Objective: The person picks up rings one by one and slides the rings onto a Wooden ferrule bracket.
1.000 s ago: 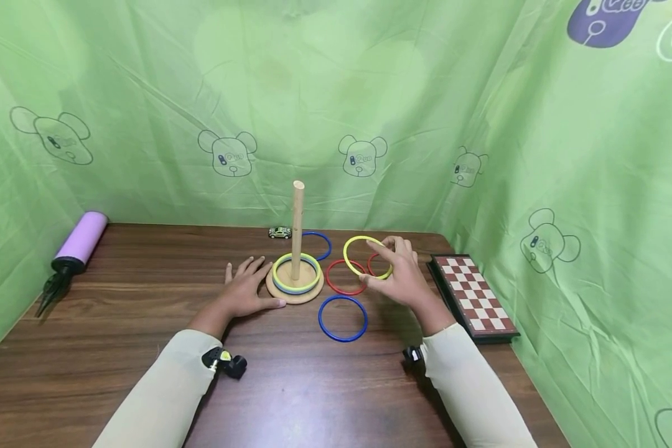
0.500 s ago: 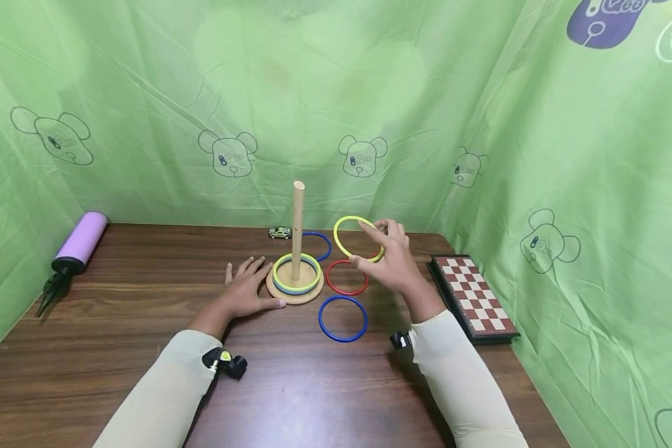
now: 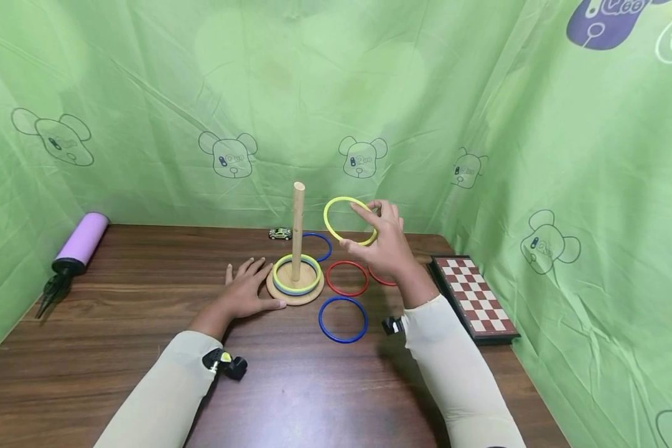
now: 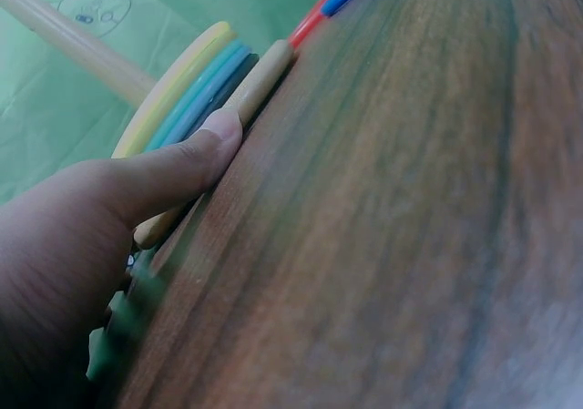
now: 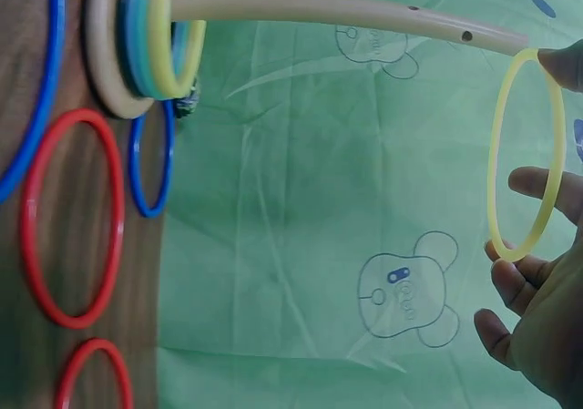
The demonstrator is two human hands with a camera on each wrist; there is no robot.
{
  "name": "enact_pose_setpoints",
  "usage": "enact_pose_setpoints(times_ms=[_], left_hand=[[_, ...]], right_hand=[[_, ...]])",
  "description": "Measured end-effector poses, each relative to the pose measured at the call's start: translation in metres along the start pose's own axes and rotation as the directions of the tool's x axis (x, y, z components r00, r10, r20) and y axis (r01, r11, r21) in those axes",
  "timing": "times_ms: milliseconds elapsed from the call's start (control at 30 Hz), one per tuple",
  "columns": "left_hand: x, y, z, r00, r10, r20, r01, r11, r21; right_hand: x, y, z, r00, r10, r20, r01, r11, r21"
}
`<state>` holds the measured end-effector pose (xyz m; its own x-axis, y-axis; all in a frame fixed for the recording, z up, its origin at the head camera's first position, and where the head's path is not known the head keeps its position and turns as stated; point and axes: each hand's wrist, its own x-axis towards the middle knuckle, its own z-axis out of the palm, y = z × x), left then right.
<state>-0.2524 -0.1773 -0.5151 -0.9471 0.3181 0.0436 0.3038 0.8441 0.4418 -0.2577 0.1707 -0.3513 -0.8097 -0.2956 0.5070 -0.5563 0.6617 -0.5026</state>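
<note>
My right hand (image 3: 383, 246) pinches a yellow ring (image 3: 326, 219) between thumb and fingers, raised above the table to the right of a wooden peg (image 3: 297, 230). In the right wrist view that held ring (image 5: 495, 154) overlaps the peg's tip. Round the peg's foot, a yellow ring (image 4: 178, 86) lies on top of blue ones on the round wooden base (image 3: 294, 301). Beside the base rests my left hand (image 3: 245, 295), fingers spread on the table and thumb against the base's edge.
Two blue rings (image 3: 343, 341), one in front and one behind, lie right of the base. Red rings (image 3: 347, 294) lie between them, one partly behind my right hand. A toy car (image 3: 280, 234), a chessboard (image 3: 476, 292) and a purple hand pump (image 3: 84, 239) stand around. Green curtain (image 3: 297, 124) encloses the table.
My right hand has lifted the yellow ring up from over the red rings and moved it left, nearer the peg. My left hand has stayed in place.
</note>
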Motion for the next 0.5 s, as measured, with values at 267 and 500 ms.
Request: enact_pose_setpoints(times_ms=[267, 500], left_hand=[[-0.001, 0.000, 0.000, 1.000, 0.005, -0.007, -0.005, 1.000, 0.002], [-0.001, 0.000, 0.001, 1.000, 0.005, -0.006, -0.005, 1.000, 0.003]], right_hand=[[0.021, -0.009, -0.005, 0.999, -0.043, -0.011, 0.043, 0.999, -0.004], [0.037, -0.024, -0.005, 0.998, -0.061, -0.024, 0.061, 0.998, 0.011]])
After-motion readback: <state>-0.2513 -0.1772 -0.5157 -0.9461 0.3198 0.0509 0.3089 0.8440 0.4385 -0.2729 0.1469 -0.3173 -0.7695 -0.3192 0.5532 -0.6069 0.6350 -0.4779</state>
